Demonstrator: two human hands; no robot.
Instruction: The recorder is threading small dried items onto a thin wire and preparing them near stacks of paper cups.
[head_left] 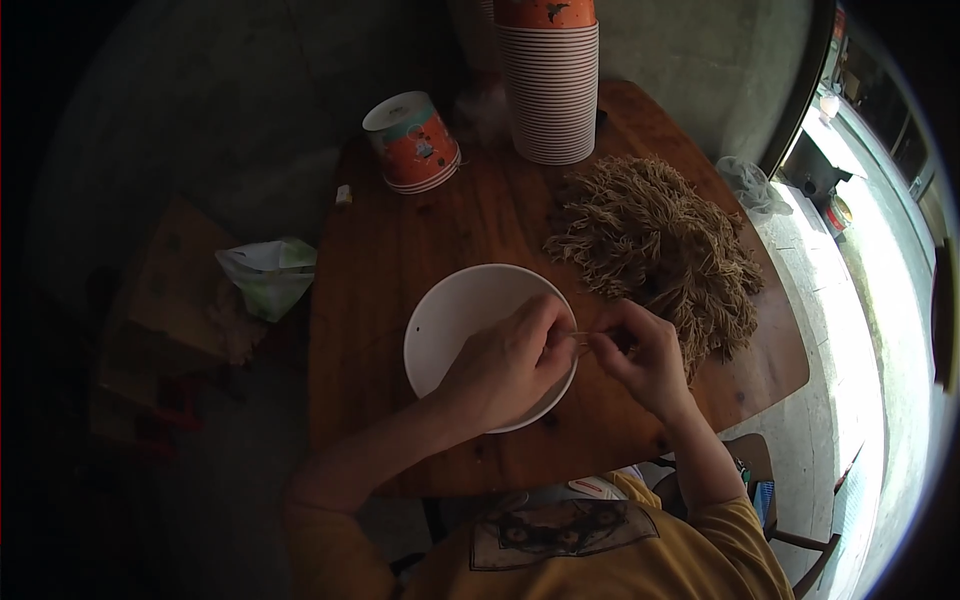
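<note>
Over the right side of a white bowl [450,318], my left hand [505,365] is closed, its fingertips pinching a thin, pale strand [580,335]. Just beyond the bowl's right rim, my right hand [643,352] pinches the same strand from the other side, thumb against forefinger. The strand is too fine to name more exactly. Close behind my right hand lies a big heap of tan, stringy strands [660,235], tangled and knotted-looking. A small dark speck marks the bowl's inner left wall, and my left hand and wrist hide part of its inside.
The wooden table [375,400] carries a tall stack of paper tubs [553,95] at the back. Left of it, a few orange-and-teal tubs [415,145] stand upside down. A clear plastic bag [750,185] is at the right edge; a white-green bag [270,270] is off the left edge.
</note>
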